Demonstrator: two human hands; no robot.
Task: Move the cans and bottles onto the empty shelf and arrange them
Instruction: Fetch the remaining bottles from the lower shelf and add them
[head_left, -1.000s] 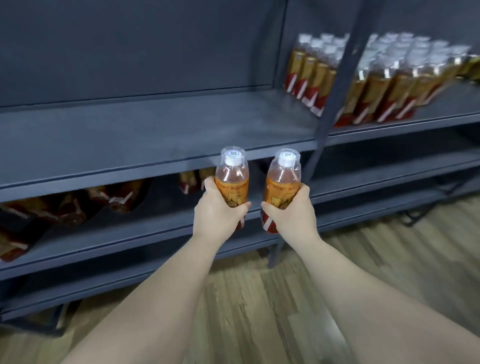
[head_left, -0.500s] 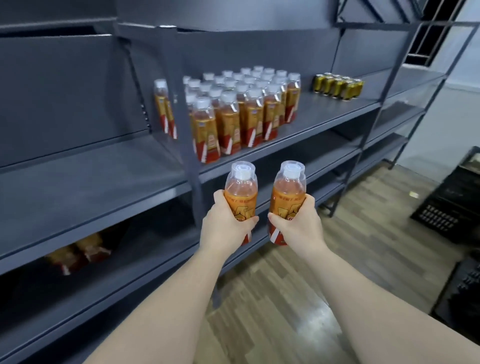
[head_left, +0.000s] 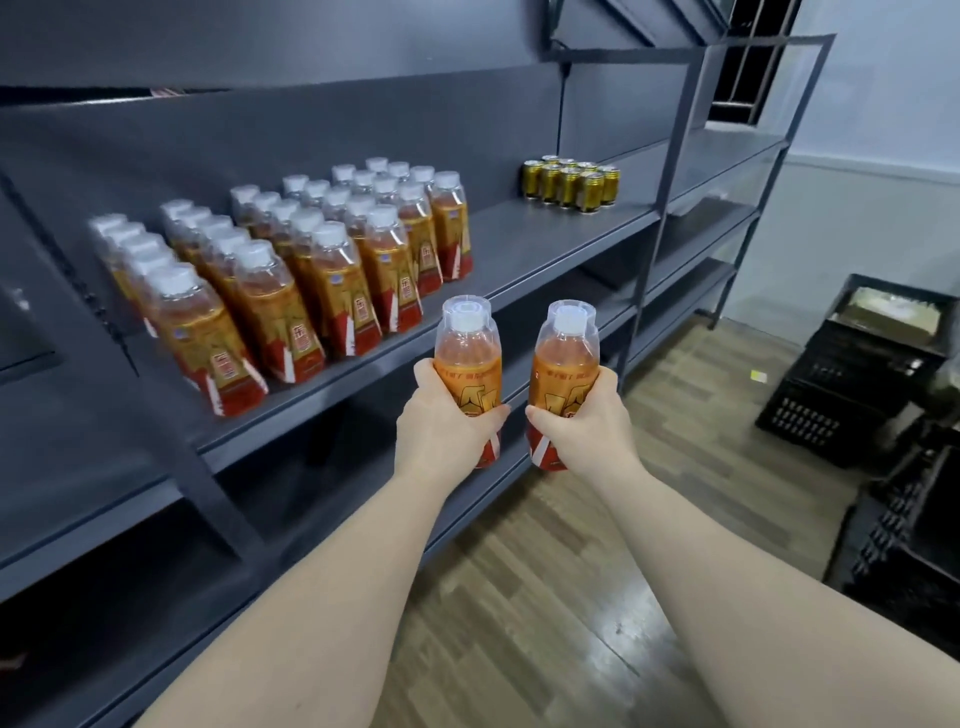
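Upright before the shelf's (head_left: 524, 239) front edge, the left bottle (head_left: 467, 358) and right bottle (head_left: 566, 364), likely weighty, slick and slightly squeezable, sit clamped at their labelled middles in the fingers (head_left: 605, 382) of left hand (head_left: 447, 423) and right hand (head_left: 584, 426).

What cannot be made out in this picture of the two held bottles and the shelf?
All in the head view.
1. The left bottle and right bottle: lower labels hidden by the left hand and right hand that grip them.
2. The rows of bottles on the shelf: back ones hidden by front ones; leftmost blurred.
3. The cans: print too small to read.
4. The black crates: cut off by the right edge.
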